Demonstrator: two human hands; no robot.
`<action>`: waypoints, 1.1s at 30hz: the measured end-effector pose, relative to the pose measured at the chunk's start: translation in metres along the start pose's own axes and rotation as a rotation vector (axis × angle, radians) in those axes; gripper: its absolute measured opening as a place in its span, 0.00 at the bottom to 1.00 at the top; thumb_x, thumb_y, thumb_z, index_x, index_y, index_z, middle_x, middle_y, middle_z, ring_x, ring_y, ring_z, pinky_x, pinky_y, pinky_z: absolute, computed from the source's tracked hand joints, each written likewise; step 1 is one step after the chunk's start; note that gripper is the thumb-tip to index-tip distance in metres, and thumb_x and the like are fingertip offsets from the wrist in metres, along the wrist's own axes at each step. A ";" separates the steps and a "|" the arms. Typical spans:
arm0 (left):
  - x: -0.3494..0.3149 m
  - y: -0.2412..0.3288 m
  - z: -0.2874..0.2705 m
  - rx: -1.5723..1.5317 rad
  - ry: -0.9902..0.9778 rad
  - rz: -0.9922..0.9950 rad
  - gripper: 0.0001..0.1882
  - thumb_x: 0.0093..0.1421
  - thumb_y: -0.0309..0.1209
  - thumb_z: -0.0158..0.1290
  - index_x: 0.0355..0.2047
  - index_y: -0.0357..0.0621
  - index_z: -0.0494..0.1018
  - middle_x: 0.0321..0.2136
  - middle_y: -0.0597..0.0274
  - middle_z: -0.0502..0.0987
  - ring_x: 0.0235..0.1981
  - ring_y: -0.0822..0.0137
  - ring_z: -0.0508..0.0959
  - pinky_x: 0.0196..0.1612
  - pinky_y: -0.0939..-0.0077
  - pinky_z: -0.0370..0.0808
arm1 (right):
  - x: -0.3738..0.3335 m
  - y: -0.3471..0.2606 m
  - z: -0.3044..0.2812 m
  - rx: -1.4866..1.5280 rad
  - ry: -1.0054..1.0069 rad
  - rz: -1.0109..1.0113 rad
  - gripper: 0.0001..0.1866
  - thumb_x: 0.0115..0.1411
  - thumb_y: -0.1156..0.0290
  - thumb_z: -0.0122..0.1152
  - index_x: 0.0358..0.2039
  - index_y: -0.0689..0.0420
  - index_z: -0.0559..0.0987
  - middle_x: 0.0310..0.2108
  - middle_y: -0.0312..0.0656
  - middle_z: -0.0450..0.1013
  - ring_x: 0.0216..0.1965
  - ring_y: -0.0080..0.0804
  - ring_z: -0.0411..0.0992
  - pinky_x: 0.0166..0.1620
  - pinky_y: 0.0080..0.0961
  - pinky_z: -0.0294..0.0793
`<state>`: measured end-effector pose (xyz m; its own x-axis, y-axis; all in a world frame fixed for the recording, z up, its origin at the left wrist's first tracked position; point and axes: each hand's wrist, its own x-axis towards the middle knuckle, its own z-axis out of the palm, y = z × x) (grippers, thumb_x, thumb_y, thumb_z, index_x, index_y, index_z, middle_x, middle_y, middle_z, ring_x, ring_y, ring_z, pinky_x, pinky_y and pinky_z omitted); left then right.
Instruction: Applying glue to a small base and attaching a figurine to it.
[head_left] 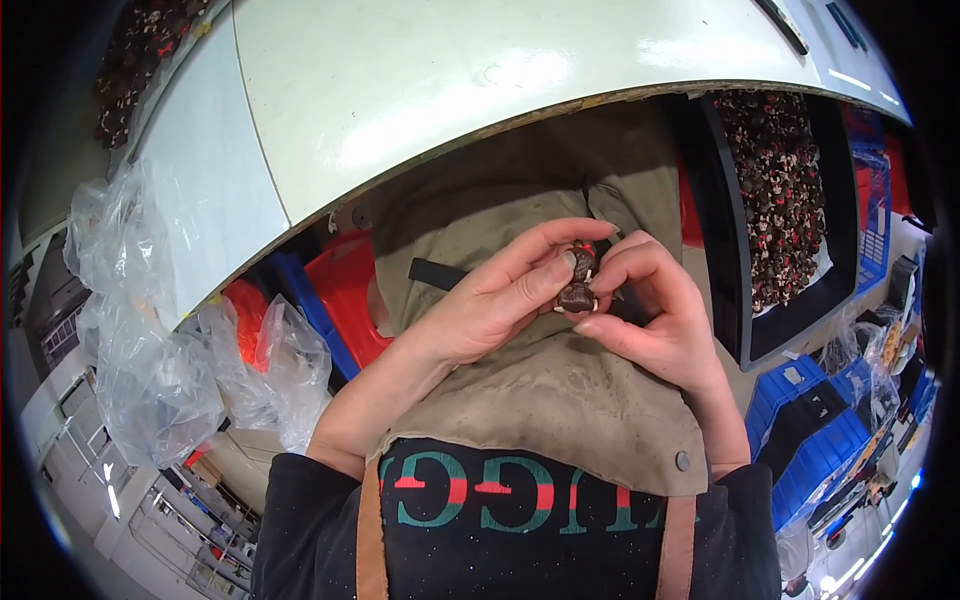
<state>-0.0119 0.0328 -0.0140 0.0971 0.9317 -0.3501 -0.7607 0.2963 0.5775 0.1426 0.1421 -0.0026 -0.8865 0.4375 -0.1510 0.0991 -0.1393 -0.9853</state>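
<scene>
Below the pale desk [500, 70], over a khaki apron [540, 390], the left hand [480, 310] and right hand [655, 310] both pinch two small dark brown pieces [578, 283] between fingertips. These appear light, rigid and easily dropped, best gripped at their sides.

Can't make out dark parts [577, 283]: too small, half hidden by my fingers [560, 268]. Tray [735, 290] contents blurred. Bench [480, 80] cut off at top edge.

Two hands [500, 300], two small dark parts [577, 296]
</scene>
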 end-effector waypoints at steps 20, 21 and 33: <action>0.000 -0.002 0.004 -0.066 0.069 -0.026 0.25 0.65 0.40 0.40 0.59 0.40 0.54 0.43 0.61 0.69 0.46 0.70 0.69 0.51 0.74 0.64 | -0.002 0.009 0.005 -0.053 0.082 -0.057 0.13 0.47 0.81 0.65 0.29 0.59 0.68 0.33 0.38 0.63 0.36 0.25 0.64 0.43 0.19 0.64; 0.000 -0.003 0.004 -0.065 0.070 -0.026 0.25 0.65 0.40 0.40 0.59 0.40 0.54 0.43 0.61 0.69 0.46 0.70 0.69 0.51 0.74 0.64 | -0.003 0.009 0.005 -0.065 0.078 -0.060 0.13 0.47 0.81 0.64 0.30 0.60 0.68 0.33 0.38 0.63 0.36 0.25 0.64 0.43 0.19 0.64; 0.004 -0.005 0.005 -0.056 0.128 -0.056 0.18 0.66 0.41 0.40 0.48 0.41 0.62 0.39 0.63 0.69 0.40 0.76 0.71 0.41 0.81 0.70 | 0.001 0.013 0.007 0.029 0.171 -0.092 0.15 0.45 0.77 0.68 0.31 0.60 0.70 0.29 0.36 0.67 0.28 0.22 0.67 0.32 0.18 0.68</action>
<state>-0.0044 0.0364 -0.0148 0.0608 0.8784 -0.4740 -0.7916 0.3317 0.5132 0.1396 0.1346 -0.0154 -0.8014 0.5935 -0.0742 0.0061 -0.1160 -0.9932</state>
